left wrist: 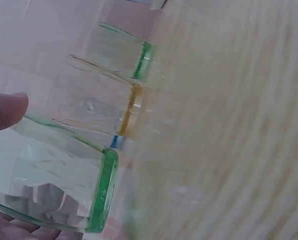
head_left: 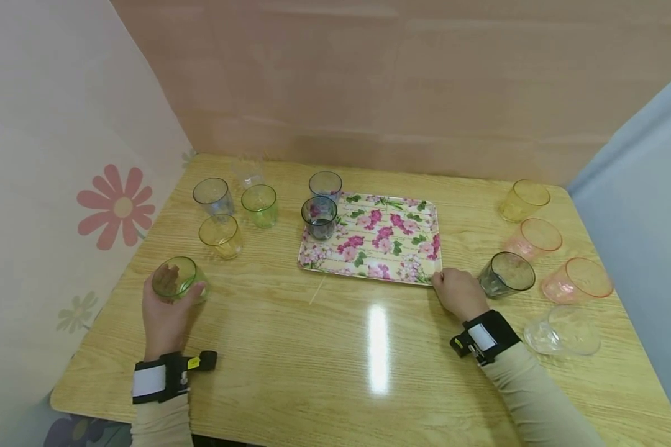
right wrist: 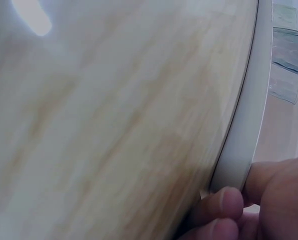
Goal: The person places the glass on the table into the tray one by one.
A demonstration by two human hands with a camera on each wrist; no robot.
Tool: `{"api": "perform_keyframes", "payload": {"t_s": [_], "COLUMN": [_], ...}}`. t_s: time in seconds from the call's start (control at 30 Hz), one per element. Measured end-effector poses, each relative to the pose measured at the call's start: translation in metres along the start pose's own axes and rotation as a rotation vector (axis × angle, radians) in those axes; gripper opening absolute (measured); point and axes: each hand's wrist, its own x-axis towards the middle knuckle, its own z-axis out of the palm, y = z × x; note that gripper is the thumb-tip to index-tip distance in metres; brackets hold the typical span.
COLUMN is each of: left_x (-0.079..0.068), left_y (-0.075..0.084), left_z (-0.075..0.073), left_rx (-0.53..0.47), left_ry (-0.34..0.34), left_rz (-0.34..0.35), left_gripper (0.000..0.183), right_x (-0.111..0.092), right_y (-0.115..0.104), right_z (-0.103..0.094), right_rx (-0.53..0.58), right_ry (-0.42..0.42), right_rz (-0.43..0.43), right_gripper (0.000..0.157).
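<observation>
On table (head_left: 291, 347), left hand (head_left: 166, 313) around green glass (head_left: 174, 279)

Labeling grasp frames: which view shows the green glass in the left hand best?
Left wrist: the green glass fills the frame, its green base and the fingers on its wall plain. The head view shows it whole but small, gripped by the left hand on the table. Right wrist misses it.

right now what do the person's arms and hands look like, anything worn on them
Both hands are bare. Each arm wears a long beige sleeve reaching to the wrist. Each wrist carries a black strap with a white panel: the one by the left hand also shows a small black unit with a yellow mark sticking out sideways, and the one by the right hand has a black clip with a yellow spot.
</observation>
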Motion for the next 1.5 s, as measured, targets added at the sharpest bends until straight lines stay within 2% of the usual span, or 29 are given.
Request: {"api": "perform_keyframes", "payload": {"t_s": [0.13, 0.27, 0.43, 0.6, 0.8, 1.07, 1.23, 1.37, 1.5], "left_x": [-0.005, -0.009, -0.014, -0.017, -0.017, -0.019, -0.019, -0.017, -0.015], "left_y": [0.007, 0.018, 0.032, 0.040, 0.045, 0.043, 0.041, 0.038, 0.033], "left_z": [-0.004, -0.005, 0.002, 0.015, 0.045, 0.098, 0.132, 0.153, 0.165], "left_rx": [-0.038, -0.093, -0.120, -0.101, -0.051, -0.080, -0.004, 0.052, 0.071], "left_ry": [-0.003, -0.036, -0.120, -0.229, -0.351, -0.484, -0.565, -0.573, -0.548], "left_rz": [0.012, 0.056, 0.134, 0.179, 0.243, 0.225, 0.211, 0.196, 0.157], "left_gripper": [0.074, 0.071, 0.068, 0.069, 0.072, 0.074, 0.076, 0.079, 0.080], "right_x": [0.000, 0.001, 0.002, 0.002, 0.002, 0.001, 0.001, 0.002, 0.002], "right_y": [0.000, 0.001, 0.002, 0.001, 0.001, -0.002, -0.001, 0.000, 0.000], "right_z": [0.001, 0.002, 0.001, 0.002, 0.002, -0.002, -0.003, -0.002, -0.001], "right_rx": [-0.003, -0.007, -0.004, -0.006, -0.012, -0.010, -0.018, -0.020, -0.016], "right_ry": [-0.002, 0.005, 0.004, -0.004, 0.002, -0.019, -0.019, -0.016, -0.016], "right_rz": [0.003, 0.001, 0.006, 0.010, 0.008, 0.027, 0.028, 0.027, 0.019], "right_gripper": [0.043, 0.043, 0.043, 0.044, 0.043, 0.043, 0.043, 0.043, 0.043]}}
